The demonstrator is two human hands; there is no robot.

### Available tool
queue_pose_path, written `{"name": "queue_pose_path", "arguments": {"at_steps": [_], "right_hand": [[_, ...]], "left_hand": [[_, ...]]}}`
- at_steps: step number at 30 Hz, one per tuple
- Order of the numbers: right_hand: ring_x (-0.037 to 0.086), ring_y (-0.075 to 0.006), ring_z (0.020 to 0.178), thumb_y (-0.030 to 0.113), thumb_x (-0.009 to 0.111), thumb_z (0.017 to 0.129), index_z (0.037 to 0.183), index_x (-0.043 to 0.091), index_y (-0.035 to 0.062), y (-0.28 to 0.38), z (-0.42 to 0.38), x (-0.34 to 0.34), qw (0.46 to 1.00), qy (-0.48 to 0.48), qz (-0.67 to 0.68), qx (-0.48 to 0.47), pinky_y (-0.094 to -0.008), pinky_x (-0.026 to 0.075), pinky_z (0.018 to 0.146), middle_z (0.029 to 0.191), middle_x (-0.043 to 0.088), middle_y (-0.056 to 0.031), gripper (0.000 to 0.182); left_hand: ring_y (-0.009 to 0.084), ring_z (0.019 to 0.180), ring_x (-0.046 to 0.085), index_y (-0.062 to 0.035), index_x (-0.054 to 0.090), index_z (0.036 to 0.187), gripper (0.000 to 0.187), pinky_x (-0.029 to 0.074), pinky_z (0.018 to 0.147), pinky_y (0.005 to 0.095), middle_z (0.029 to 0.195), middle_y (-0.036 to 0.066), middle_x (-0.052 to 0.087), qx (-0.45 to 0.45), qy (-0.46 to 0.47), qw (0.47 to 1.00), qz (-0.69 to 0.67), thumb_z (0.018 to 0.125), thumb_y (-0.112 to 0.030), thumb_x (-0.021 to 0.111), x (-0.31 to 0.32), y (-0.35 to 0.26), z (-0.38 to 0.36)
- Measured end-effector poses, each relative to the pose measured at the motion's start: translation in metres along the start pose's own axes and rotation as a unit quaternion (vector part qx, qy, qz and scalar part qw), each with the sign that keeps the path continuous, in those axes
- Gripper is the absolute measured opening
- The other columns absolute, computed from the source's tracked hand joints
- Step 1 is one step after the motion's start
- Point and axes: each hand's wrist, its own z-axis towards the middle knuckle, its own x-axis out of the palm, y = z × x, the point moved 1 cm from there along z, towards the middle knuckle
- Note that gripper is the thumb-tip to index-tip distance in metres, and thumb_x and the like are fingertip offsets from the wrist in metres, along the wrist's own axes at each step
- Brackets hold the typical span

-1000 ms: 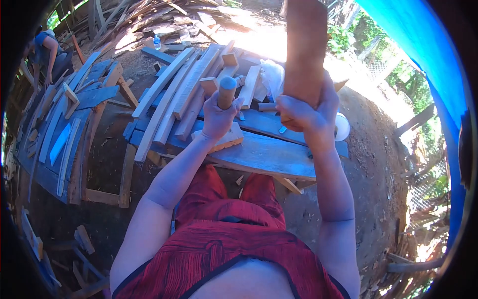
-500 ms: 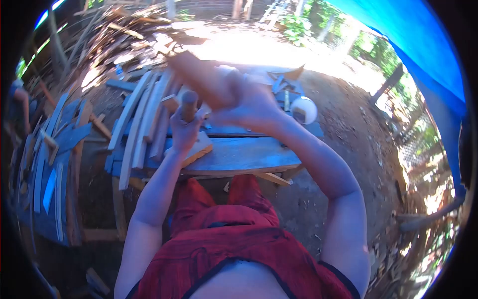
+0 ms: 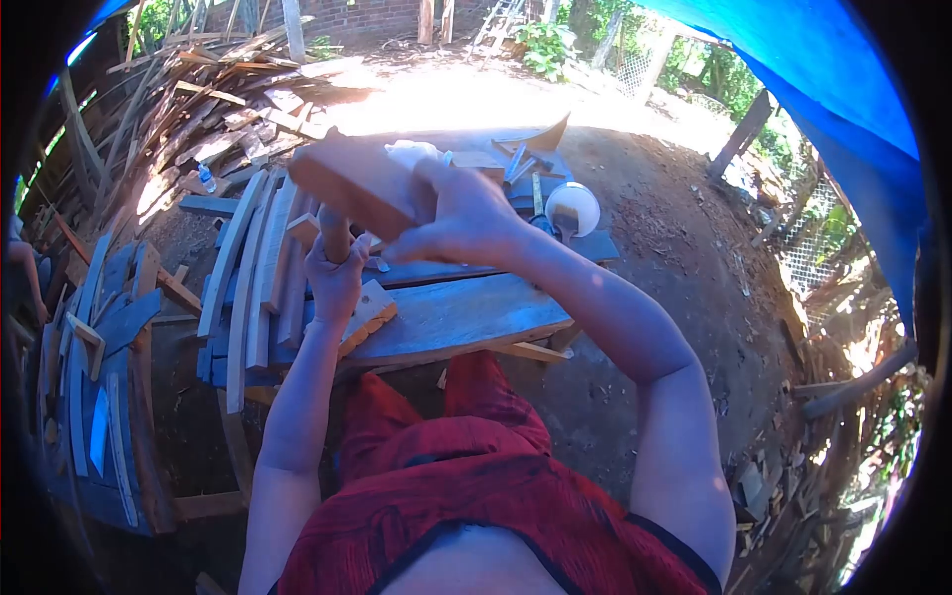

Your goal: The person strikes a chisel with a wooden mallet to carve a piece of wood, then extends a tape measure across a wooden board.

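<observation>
My right hand (image 3: 471, 213) is closed around a thick brown wooden block (image 3: 355, 186), held up above the workbench (image 3: 466, 315). Just below it, my left hand (image 3: 335, 283) grips an upright round wooden handle (image 3: 336, 238). The block overlaps the top of this handle in the head view, and the handle's lower end is hidden by my fist. Beneath my hands lies a short pale wood piece (image 3: 369, 315) on the bench. Several long squared wooden strips (image 3: 245, 288) rest side by side to the left of my left hand.
A white round container (image 3: 573, 206) and some tools (image 3: 531, 169) sit at the bench's far right. Another bench (image 3: 119, 397) with wood pieces stands left, and scrap wood (image 3: 223, 109) is piled behind. A person's arm (image 3: 28, 273) shows at the far left. Blue tarp (image 3: 843, 109) hangs upper right.
Both hands have come down slightly, and the block now overlaps the handle's top, which showed beneath it before. The whole view has shifted, so the benches appear further left.
</observation>
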Motion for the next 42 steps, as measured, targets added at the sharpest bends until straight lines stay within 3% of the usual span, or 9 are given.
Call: {"name": "queue_pose_path", "arguments": {"at_steps": [2, 4, 6, 8, 10, 15, 22, 29, 42], "right_hand": [[0.063, -0.0264, 0.079, 0.041, 0.084, 0.055, 0.111, 0.05, -0.0052, -0.003, 0.004, 0.002, 0.998, -0.046, 0.029, -0.032, -0.0357, 0.05, 0.073, 0.083, 0.064, -0.0157, 0.08], [0.063, -0.0262, 0.079, 0.038, 0.084, 0.055, 0.115, 0.046, -0.0041, 0.001, 0.005, 0.005, 0.935, -0.067, 0.347, -0.013, -0.0359, 0.05, 0.071, 0.083, 0.064, -0.0156, 0.083], [0.063, -0.0252, 0.08, 0.04, 0.083, 0.056, 0.113, 0.047, -0.0042, -0.005, 0.002, 0.021, 0.935, -0.062, 0.349, -0.002, -0.0357, 0.049, 0.073, 0.086, 0.064, -0.0149, 0.081], [0.061, -0.0235, 0.085, 0.042, 0.082, 0.057, 0.112, 0.047, -0.0046, -0.019, 0.003, 0.038, 0.997, 0.054, 0.047, -0.012, -0.0352, 0.049, 0.077, 0.09, 0.063, -0.0154, 0.081], [0.061, -0.0249, 0.091, 0.044, 0.082, 0.056, 0.11, 0.05, -0.0049, -0.021, 0.001, 0.03, 0.996, 0.074, 0.022, 0.049, -0.0356, 0.047, 0.081, 0.094, 0.062, -0.018, 0.079], [0.063, -0.0303, 0.09, 0.046, 0.082, 0.054, 0.102, 0.055, -0.0043, -0.075, 0.0, 0.09, 0.977, -0.047, 0.192, 0.084, -0.0359, 0.047, 0.079, 0.094, 0.062, -0.0226, 0.074], [0.063, -0.0363, 0.094, 0.054, 0.078, 0.054, 0.11, 0.053, -0.0042, -0.129, -0.045, 0.179, 0.976, 0.093, 0.099, 0.171, -0.0397, 0.049, 0.08, 0.098, 0.064, -0.0242, 0.085], [0.064, -0.0215, 0.089, 0.036, 0.081, 0.063, 0.113, 0.056, -0.0063, -0.157, -0.044, 0.204, 0.899, 0.09, 0.365, 0.225, -0.0335, 0.049, 0.08, 0.097, 0.066, -0.0142, 0.071], [0.061, -0.0164, 0.087, 0.03, 0.079, 0.068, 0.108, 0.057, -0.0068, -0.157, -0.047, 0.202, 0.869, 0.084, 0.431, 0.226, -0.03, 0.048, 0.079, 0.096, 0.063, -0.0117, 0.059]], "left_hand": [[0.0046, 0.065, 0.056, -0.0051, 0.057, 0.083, 0.013, 0.048, 0.061, 0.0217, 0.072, -0.001, 0.057, -0.023, 0.002, 1.0, 0.0, 0.08, -0.006, 0.069, -0.003, -0.002, 0.0], [0.0049, 0.067, 0.056, -0.0055, 0.056, 0.083, 0.012, 0.049, 0.063, 0.0222, 0.071, -0.001, 0.057, -0.032, -0.002, 0.999, 0.039, 0.08, -0.006, 0.068, -0.003, -0.008, 0.001], [0.0048, 0.067, 0.056, -0.0058, 0.056, 0.083, 0.013, 0.048, 0.063, 0.0221, 0.07, -0.001, 0.056, -0.02, -0.016, 0.999, 0.026, 0.08, -0.006, 0.068, -0.001, -0.009, 0.001], [0.0047, 0.067, 0.055, -0.0062, 0.056, 0.084, 0.013, 0.048, 0.063, 0.022, 0.07, -0.002, 0.055, -0.008, -0.026, 1.0, 0.012, 0.081, -0.006, 0.068, -0.003, -0.006, 0.001], [0.0054, 0.066, 0.055, -0.0064, 0.055, 0.084, 0.014, 0.047, 0.063, 0.0222, 0.069, -0.002, 0.054, -0.018, -0.016, 1.0, 0.018, 0.082, -0.007, 0.069, -0.012, 0.004, 0.002], [0.0033, 0.054, 0.049, -0.008, 0.053, 0.081, 0.015, 0.04, 0.05, 0.0181, 0.063, -0.004, 0.05, -0.019, -0.039, 0.999, -0.006, 0.084, -0.009, 0.068, -0.027, 0.006, 0.004], [0.0037, 0.043, 0.045, -0.0108, 0.049, 0.08, 0.018, 0.033, 0.04, 0.0168, 0.055, -0.004, 0.046, -0.039, -0.18, 0.975, -0.128, 0.086, -0.012, 0.066, -0.057, 0.015, 0.009], [0.0048, 0.043, 0.043, -0.009, 0.048, 0.086, 0.018, 0.034, 0.041, 0.0182, 0.056, -0.002, 0.045, -0.062, -0.243, 0.965, -0.073, 0.088, -0.015, 0.064, -0.053, 0.013, 0.009], [0.0037, 0.05, 0.044, -0.0072, 0.049, 0.096, 0.036, 0.033, 0.044, 0.0175, 0.059, -0.003, 0.044, 0.016, -0.176, 0.983, -0.054, 0.093, -0.043, 0.053, -0.036, 0.009, 0.006]]}}
